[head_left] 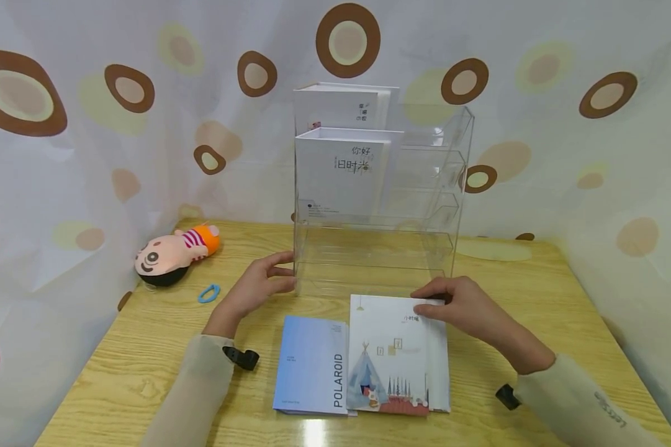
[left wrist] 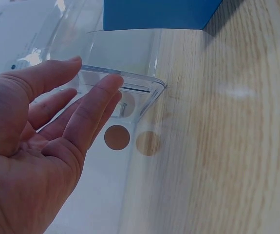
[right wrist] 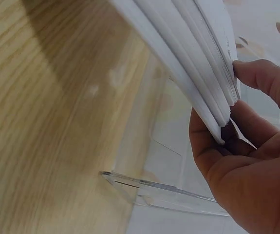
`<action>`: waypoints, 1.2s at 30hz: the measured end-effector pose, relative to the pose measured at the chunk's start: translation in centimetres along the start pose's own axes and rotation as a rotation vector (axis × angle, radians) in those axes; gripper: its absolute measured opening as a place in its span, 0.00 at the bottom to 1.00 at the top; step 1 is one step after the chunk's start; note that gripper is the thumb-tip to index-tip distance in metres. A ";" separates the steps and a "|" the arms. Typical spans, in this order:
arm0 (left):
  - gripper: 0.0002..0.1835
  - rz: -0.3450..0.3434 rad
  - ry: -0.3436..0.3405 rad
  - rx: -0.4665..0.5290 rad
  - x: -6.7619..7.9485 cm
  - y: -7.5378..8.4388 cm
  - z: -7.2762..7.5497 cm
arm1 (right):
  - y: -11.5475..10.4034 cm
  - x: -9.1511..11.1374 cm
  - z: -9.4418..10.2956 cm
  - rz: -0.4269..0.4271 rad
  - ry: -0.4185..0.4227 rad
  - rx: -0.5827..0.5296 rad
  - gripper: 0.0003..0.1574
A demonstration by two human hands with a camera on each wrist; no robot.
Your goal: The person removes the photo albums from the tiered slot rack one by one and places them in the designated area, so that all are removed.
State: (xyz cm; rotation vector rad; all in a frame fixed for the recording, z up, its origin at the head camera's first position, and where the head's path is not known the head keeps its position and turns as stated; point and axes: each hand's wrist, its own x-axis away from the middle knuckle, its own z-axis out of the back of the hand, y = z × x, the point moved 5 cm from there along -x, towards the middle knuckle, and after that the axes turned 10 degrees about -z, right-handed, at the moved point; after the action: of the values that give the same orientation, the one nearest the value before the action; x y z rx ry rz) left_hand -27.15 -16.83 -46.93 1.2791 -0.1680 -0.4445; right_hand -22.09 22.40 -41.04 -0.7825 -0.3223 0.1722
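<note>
My right hand [head_left: 472, 310] pinches the top right corner of a white album [head_left: 388, 379] with a tent drawing on its cover. In the right wrist view, the thumb presses one face of the album [right wrist: 188, 53] while the fingers curl behind the other. A blue album [head_left: 310, 366] marked POLAROID lies just left of the white one. My left hand [head_left: 257, 285] is at the lower left side of a clear tiered rack [head_left: 369, 254]. Its fingers [left wrist: 93, 105] are loosely extended at the rack's edge; whether they touch it is unclear.
Two white albums stand in the rack, one in the upper back tier [head_left: 335, 105] and another in front [head_left: 335, 186]. On the wooden table [head_left: 117, 366], a plush doll [head_left: 173, 254] and a small blue ring [head_left: 208, 293] lie at the left. A patterned curtain [head_left: 201, 37] hangs behind.
</note>
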 end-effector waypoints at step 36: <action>0.35 0.012 -0.003 0.006 -0.2 0.1 -0.2 | 3.3 -1.7 -3.0 -0.036 -0.057 0.060 0.18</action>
State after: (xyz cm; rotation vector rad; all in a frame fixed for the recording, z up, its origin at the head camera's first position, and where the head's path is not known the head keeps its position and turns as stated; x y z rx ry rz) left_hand -27.25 -16.59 -46.88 1.2829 -0.1793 -0.4355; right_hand -22.77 22.23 -45.80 -0.7130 -0.3837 0.1695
